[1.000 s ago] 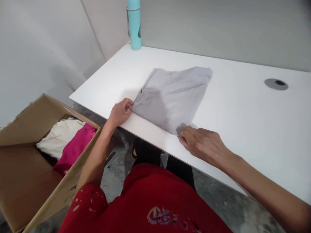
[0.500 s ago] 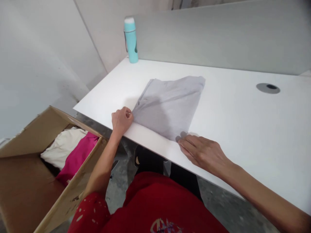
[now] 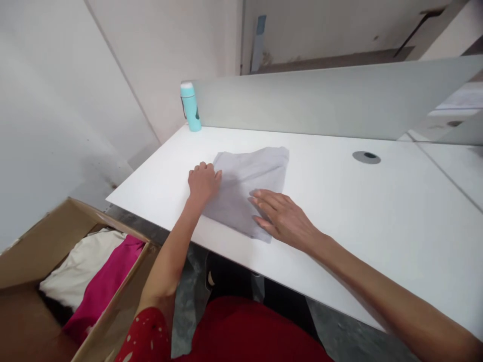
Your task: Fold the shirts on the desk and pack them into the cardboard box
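Observation:
A folded light grey garment lies on the white desk, near its front edge. My left hand rests on the garment's left edge with its fingers curled, closed on the cloth. My right hand lies flat on the garment's near part, fingers stretched out and pointing left.
An open cardboard box stands on the floor at lower left, holding a cream cloth and a magenta cloth. A teal bottle stands at the desk's far left corner by a grey partition. A grey cable grommet sits further right.
The camera has tilted up and back. My left hand has moved onto the garment's left edge, and my right hand has slid from the near corner up onto the cloth.

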Motion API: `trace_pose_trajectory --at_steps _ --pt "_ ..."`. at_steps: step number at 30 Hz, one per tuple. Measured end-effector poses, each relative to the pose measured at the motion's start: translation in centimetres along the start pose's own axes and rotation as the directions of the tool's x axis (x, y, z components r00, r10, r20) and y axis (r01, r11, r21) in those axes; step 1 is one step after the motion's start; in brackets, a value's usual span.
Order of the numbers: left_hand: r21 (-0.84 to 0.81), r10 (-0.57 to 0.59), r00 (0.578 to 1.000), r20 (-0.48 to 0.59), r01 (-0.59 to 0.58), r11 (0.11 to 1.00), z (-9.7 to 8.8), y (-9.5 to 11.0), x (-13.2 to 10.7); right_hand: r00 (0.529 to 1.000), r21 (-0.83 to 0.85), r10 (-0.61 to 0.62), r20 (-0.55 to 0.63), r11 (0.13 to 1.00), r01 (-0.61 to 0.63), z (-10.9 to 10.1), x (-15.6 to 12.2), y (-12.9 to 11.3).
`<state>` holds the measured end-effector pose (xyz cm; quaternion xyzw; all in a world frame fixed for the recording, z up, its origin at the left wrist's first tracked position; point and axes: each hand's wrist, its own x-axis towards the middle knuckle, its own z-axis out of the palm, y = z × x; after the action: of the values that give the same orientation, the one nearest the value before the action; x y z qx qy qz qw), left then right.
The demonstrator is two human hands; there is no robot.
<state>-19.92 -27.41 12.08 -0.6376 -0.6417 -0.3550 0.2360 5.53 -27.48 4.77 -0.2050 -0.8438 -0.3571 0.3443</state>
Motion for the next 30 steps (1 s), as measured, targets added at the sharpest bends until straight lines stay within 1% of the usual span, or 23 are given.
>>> trace_pose_trajectory --at_steps 1,2,4,9,11,13,17,20,23,28,30 --pt "0.027 -0.056 0.997 0.053 0.054 0.998 0.1 -0.3 1.0 1.000 0.016 0.019 0.008 1.000 -0.019 0.5 -0.2 0.1" --pt "0.051 -0.090 0.990 0.107 0.085 0.995 0.2 -0.7 1.8 0.999 0.032 0.038 0.010 0.999 -0.039 1.0 -0.5 0.1" --pt "0.082 -0.116 0.976 0.184 0.102 0.991 0.6 -1.3 2.7 0.998 0.068 0.069 0.004 0.995 -0.069 1.8 -1.1 0.3" --pt "0.100 -0.162 0.956 0.246 0.142 0.985 1.7 -1.8 3.4 0.993 0.126 0.106 -0.047 0.987 -0.099 2.5 -1.7 0.3" --pt "0.082 -0.160 0.956 0.246 0.144 0.986 1.9 -1.8 3.5 0.992 0.132 0.114 -0.059 0.986 -0.105 2.4 -1.7 0.3" --pt "0.053 -0.141 0.966 0.216 0.133 0.990 1.8 -1.7 3.6 0.991 0.131 0.118 -0.060 0.985 -0.110 2.4 -1.6 0.3" --pt "-0.039 -0.134 0.983 0.122 0.139 0.989 0.8 -1.8 3.8 0.992 0.136 0.118 -0.050 0.985 -0.111 2.4 -1.6 0.4" --pt "-0.105 -0.159 0.984 0.078 0.167 0.980 0.0 -2.3 4.5 0.992 0.156 0.117 -0.045 0.982 -0.108 2.4 -1.6 0.5" --pt "-0.132 -0.193 0.977 0.094 0.204 0.970 0.4 -3.0 5.3 0.992 0.173 0.119 -0.031 0.978 -0.112 2.4 -1.5 0.5" --pt "-0.105 -0.256 0.948 0.191 0.279 0.955 2.6 -3.7 5.7 0.993 0.177 0.113 -0.018 0.978 -0.108 2.3 -1.5 0.6" --pt "-0.077 -0.268 0.938 0.218 0.290 0.954 2.9 -3.7 5.6 0.993 0.173 0.112 -0.023 0.979 -0.107 2.3 -1.4 0.6"
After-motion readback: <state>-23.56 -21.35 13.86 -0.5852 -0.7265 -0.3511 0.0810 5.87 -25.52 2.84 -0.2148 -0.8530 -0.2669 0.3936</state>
